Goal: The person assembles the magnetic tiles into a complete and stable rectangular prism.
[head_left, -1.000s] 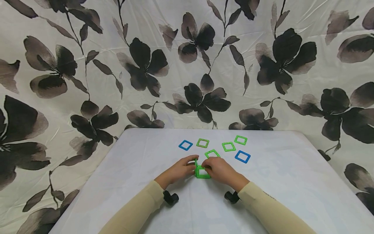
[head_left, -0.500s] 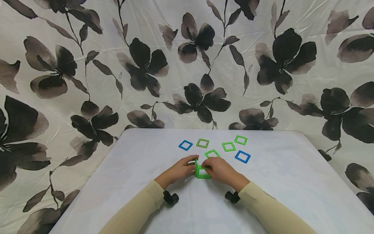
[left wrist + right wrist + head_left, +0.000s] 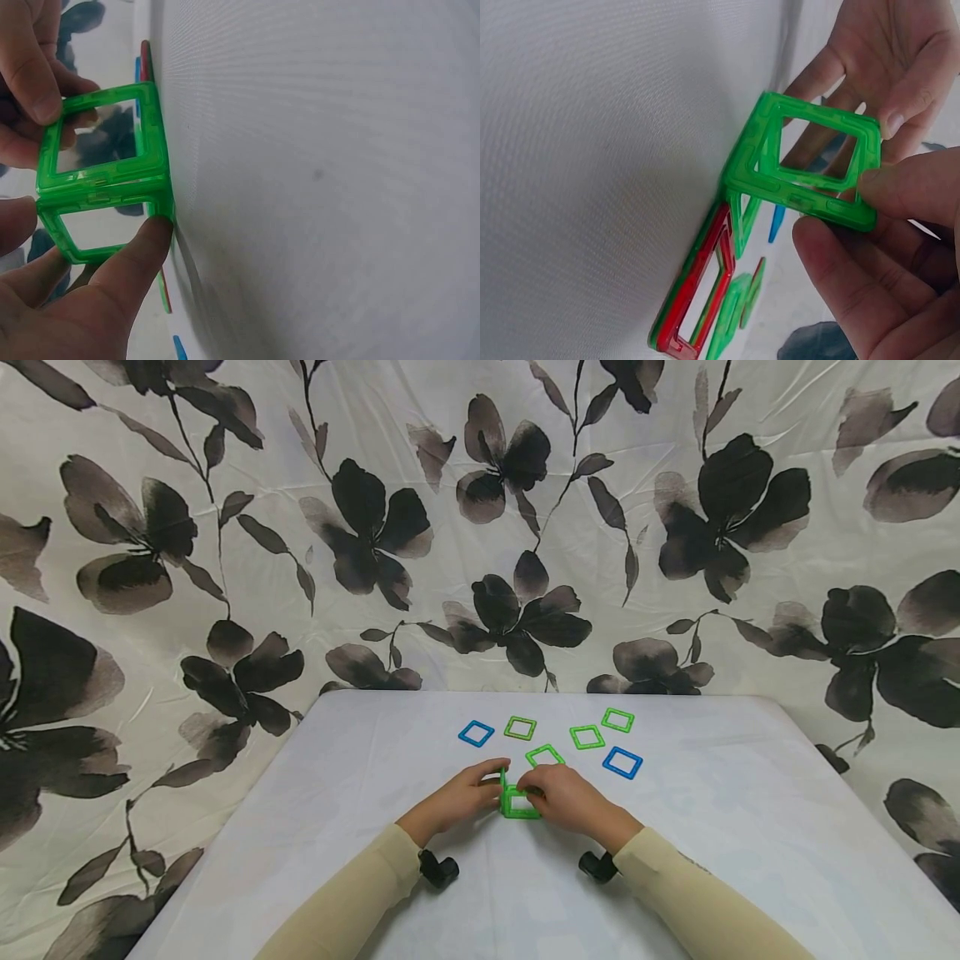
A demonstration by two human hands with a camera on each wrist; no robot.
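In the head view, green square magnetic tiles [image 3: 522, 815] stand joined on the white table between both hands. My left hand [image 3: 459, 797] holds the upright tile on the left side. From the left wrist, its fingers and thumb are seen around the lower green frame [image 3: 97, 255], while the upper green frame [image 3: 150, 127] meets it along an edge. My right hand [image 3: 570, 797] pinches a corner of a green tile [image 3: 802, 203] between thumb and fingers. Near the joined tiles, a red-edged square tile [image 3: 696, 270] shows in the right wrist view. Fingers partly hide the joined edges.
Beyond the hands lie loose square tiles: a blue one [image 3: 468, 741], an olive-green one [image 3: 517, 737], green ones [image 3: 588, 747] and another blue one [image 3: 618, 772] on the right. One green tile [image 3: 537, 749] sits partly behind my right hand. A floral cloth [image 3: 375, 643] hangs behind the table.
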